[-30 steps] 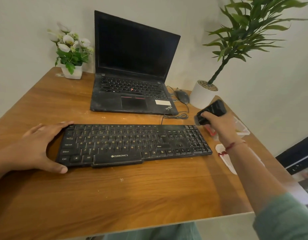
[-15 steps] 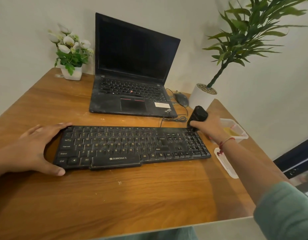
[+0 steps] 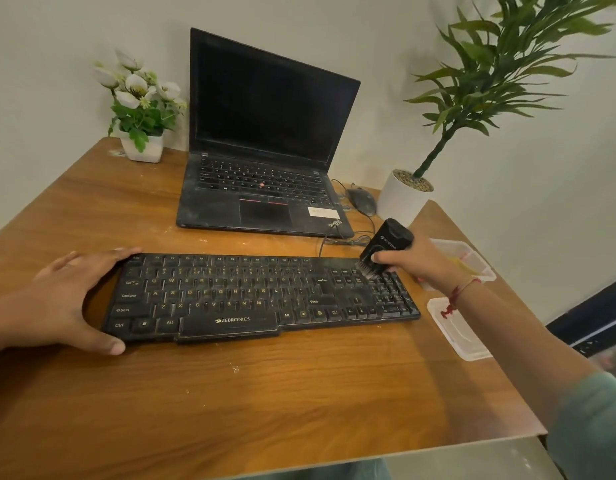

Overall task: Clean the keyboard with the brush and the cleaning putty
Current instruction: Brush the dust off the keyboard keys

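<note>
Your right grip [image 3: 415,263] grasps the black brush [image 3: 387,247], its bristles touching the keyboard [image 3: 258,296] just beneath. Your left grip [image 3: 62,299], released, braces the keyboard's opposite end.

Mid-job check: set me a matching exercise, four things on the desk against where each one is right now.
Things:
1. brush
2. left hand
3. mouse
4. flower pot

Places:
A. far left corner of the table
B. against the left end of the keyboard
C. held in the right hand, bristles on the keyboard's right-end keys
D. just right of the laptop, at the back

Pairs: 1-C, 2-B, 3-D, 4-A.
</note>
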Available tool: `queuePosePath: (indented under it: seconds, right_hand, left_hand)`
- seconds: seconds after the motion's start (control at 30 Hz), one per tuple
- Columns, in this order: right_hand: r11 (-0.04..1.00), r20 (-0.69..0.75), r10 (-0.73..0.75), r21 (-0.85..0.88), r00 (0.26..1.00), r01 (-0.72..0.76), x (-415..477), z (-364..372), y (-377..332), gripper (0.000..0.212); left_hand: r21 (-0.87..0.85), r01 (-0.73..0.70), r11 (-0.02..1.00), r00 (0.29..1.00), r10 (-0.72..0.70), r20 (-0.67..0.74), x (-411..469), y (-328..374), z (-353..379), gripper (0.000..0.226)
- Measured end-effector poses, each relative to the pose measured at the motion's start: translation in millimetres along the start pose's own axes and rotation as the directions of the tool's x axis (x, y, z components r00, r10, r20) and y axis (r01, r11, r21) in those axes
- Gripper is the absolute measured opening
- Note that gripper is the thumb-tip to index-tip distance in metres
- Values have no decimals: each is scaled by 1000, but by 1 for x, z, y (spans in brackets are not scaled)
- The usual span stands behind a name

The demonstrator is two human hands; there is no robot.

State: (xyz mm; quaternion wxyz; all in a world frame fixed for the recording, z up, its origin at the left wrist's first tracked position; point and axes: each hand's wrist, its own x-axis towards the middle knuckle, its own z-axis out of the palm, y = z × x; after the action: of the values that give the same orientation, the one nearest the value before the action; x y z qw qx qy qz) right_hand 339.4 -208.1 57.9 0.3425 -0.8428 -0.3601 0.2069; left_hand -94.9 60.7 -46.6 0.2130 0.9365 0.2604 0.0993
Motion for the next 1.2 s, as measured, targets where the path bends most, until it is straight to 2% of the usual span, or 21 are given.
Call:
queuePosePath:
  seconds: [0.07, 0.13, 0.17, 0.3, 0.37, 0.43, 0.5, 0.57, 0.63, 0.73, 0.8, 0.83, 1.0, 1.1, 1.2]
  right_hand:
    - [994, -106, -10, -114, 994, -2, 7, -13, 6, 37]
    - [953, -217, -69, -304, 974, 0, 13, -24, 9, 30]
    - [940, -229, -85, -340, 970, 2, 12, -25, 8, 27]
    - [963, -138, -121, -258, 983, 82, -5, -10, -1, 21]
    - [980, -33, -122, -161, 992, 115, -17, -1, -9, 26]
    - [980, 42, -133, -145, 990, 138, -21, -1, -13, 30]
    - [977, -20, -121, -180, 992, 116, -17, -7, -14, 27]
    - [951, -153, -123, -300, 981, 72, -11, -16, -10, 25]
    - [950, -209, -100, -310, 973, 31, -7, -18, -3, 23]
    - [978, -88, -93, -192, 992, 75, -14, -8, -2, 21]
    - [998, 48, -32, -46, 998, 35, -21, -3, -6, 28]
    - [999, 70, -22, -43, 997, 25, -22, -4, -7, 32]
    - [976, -209, -108, -206, 972, 65, -21, -10, -4, 21]
    - [950, -120, -138, -296, 983, 97, -28, 2, -2, 20]
    - [988, -44, -89, -135, 995, 82, -30, 0, -3, 21]
  left_hand:
    - [-7, 0, 1000, 1000, 1, 12, 0, 4, -1, 138]
    - [-14, -2, 1000, 1000, 2, 10, 0, 4, -2, 138]
    - [-14, -6, 1000, 1000, 6, 7, -1, 3, -1, 138]
    - [-28, -15, 999, 1000, 15, -6, 0, -2, 2, 138]
    - [-28, -15, 999, 1000, 15, 2, 1, -3, 2, 138]
    - [-23, -9, 1000, 1000, 9, 25, 2, -3, 1, 138]
    - [-21, -11, 1000, 999, 12, 39, 3, -5, 0, 138]
    - [-24, -10, 1000, 1000, 11, 29, 3, -6, 1, 139]
    - [-30, -17, 999, 1000, 18, 9, 1, -5, 2, 139]
    - [-50, -25, 998, 1000, 25, 4, 1, -5, 3, 137]
    - [-46, -19, 999, 999, 20, 26, 3, -7, 2, 138]
    - [-47, -18, 999, 999, 20, 32, 3, -8, 1, 138]
    - [-13, -11, 1000, 1000, 11, -11, 0, -1, 1, 140]
    - [-14, -25, 1000, 999, 25, -28, -2, 1, 2, 137]
    - [-19, -30, 999, 999, 29, -28, -1, -1, 3, 138]
